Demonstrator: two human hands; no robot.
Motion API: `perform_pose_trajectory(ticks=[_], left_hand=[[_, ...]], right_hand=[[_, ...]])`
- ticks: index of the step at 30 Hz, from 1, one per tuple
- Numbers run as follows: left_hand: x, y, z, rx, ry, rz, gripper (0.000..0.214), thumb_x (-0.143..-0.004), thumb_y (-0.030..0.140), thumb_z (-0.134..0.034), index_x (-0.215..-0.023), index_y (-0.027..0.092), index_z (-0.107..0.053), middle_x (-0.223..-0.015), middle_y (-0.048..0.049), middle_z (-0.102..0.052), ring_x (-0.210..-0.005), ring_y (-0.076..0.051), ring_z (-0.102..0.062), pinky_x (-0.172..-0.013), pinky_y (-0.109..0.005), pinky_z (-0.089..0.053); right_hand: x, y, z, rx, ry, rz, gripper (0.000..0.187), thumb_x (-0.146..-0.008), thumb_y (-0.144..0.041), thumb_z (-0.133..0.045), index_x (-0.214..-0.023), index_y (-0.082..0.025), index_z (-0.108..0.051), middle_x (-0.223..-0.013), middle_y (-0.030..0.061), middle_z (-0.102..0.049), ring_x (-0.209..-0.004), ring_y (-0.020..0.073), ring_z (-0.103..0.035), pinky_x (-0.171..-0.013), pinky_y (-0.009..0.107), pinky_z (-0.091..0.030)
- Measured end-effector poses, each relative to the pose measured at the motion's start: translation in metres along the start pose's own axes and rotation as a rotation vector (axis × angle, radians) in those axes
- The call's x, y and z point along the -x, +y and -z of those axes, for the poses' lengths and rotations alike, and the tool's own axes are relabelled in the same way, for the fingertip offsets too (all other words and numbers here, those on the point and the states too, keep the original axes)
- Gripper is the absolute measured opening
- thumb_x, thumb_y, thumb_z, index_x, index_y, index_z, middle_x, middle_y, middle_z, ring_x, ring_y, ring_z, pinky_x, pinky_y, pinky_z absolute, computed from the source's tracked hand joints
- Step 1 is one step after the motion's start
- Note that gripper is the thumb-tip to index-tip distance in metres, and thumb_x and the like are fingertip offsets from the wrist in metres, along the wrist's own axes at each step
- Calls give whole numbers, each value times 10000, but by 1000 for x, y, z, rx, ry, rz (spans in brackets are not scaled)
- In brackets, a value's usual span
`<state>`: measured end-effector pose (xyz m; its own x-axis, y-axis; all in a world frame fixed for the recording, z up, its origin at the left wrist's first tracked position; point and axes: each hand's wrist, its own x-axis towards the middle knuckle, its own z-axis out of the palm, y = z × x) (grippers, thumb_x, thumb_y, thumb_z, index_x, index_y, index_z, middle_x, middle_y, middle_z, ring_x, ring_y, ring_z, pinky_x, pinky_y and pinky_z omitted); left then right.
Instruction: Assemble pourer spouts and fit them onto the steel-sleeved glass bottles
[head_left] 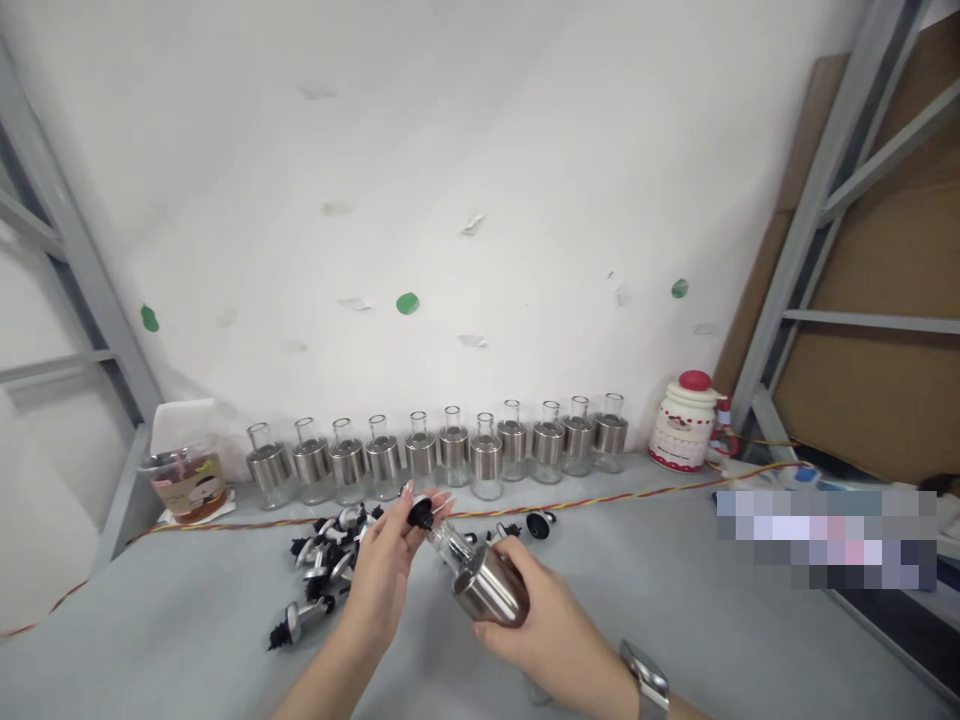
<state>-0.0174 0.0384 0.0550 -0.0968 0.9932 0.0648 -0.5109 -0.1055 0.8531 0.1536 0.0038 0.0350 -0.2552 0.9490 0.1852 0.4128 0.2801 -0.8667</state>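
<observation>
My right hand point(544, 620) is wrapped round a glass bottle point(491, 588) with a brushed-metal sleeve. The bottle tilts, its clear neck pointing up and left toward my left hand point(386, 565). Between the fingers and thumb of that hand is a black-topped pourer stopper point(421, 514), right at the bottle's mouth. How deep the stopper sits in the neck I cannot tell. Left of my hands lies a pile of pourer stoppers point(319, 560), silver with black ribbed plugs. Another stopper point(538, 525) lies beyond the held bottle, with more partly hidden near it.
Several matching bottles point(384, 465) stand upright in a row along the white wall. A yellow-red twisted wire point(600, 500) runs across the grey table in front of them. A clear plastic tub point(187, 485) stands at left, a white jar with red lid point(682, 425) at right.
</observation>
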Motion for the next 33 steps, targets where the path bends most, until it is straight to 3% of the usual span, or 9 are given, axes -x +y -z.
perform_pose_trajectory(ticks=[10,18,26,30,33], left_hand=[[5,4,-7,-120,-113,-23,300,-743,362,-556,-918,130,-635,-1015,-100,-647,-988,-249,-563,-938,-373,-349],[8,8,-8,-164,-204,-47,273,-771,274,-525,-985,136,-624,-1121,-102,-592,-1124,-258,-449,-996,-365,-259],[13,2,-15,-149,-142,-84,290,-783,325,-502,-971,140,-624,-1089,-93,-611,-1102,-260,-470,-989,-374,-267],[22,0,-20,-152,-116,-108,343,-788,384,-475,-1016,158,-596,-1142,-91,-573,-1076,-267,-494,-970,-404,-296],[31,-3,-18,-218,-65,-137,327,-758,391,-515,-997,185,-600,-1067,-80,-616,-1044,-244,-521,-941,-373,-342]], right_hand=[[0,8,-8,-45,45,-35,434,-594,-268,-647,-986,-250,-460,-876,10,-593,-735,176,-536,-613,238,-368],[2,3,-6,77,2,6,356,-635,-306,-608,-948,-237,-453,-835,15,-594,-713,180,-538,-590,238,-363],[4,4,-9,86,-2,-9,434,-645,-346,-611,-1014,-237,-409,-871,24,-596,-751,197,-549,-610,247,-378],[7,4,-12,26,19,38,467,-672,-315,-602,-1068,-233,-369,-964,34,-573,-835,201,-539,-694,274,-393],[8,7,-16,-79,-23,93,556,-658,-290,-632,-1112,-205,-323,-1028,60,-545,-898,200,-524,-772,297,-389]])
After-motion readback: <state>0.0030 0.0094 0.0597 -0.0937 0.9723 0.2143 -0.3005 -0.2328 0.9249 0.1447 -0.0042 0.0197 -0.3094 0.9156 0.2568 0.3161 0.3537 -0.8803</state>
